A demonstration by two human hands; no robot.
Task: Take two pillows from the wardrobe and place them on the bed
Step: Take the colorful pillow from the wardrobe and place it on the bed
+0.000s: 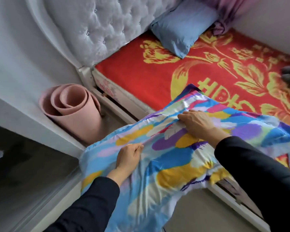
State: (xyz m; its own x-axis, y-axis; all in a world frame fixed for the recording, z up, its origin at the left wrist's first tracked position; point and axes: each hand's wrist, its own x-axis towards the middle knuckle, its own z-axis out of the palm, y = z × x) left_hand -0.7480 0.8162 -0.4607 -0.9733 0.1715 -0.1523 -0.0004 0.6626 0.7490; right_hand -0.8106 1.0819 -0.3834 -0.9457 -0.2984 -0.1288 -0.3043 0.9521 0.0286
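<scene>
Two hands hold a multicoloured pillow [166,148] over the bed [141,77] edge.
Left hand [128,156] pinches its fabric; right hand [197,122], fingers curled, grips it.

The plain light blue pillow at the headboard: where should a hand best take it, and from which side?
Take the plain light blue pillow by its low free corner, from the bed's open left side. It leans tilted on the tufted grey headboard, so that corner points outward.
</scene>
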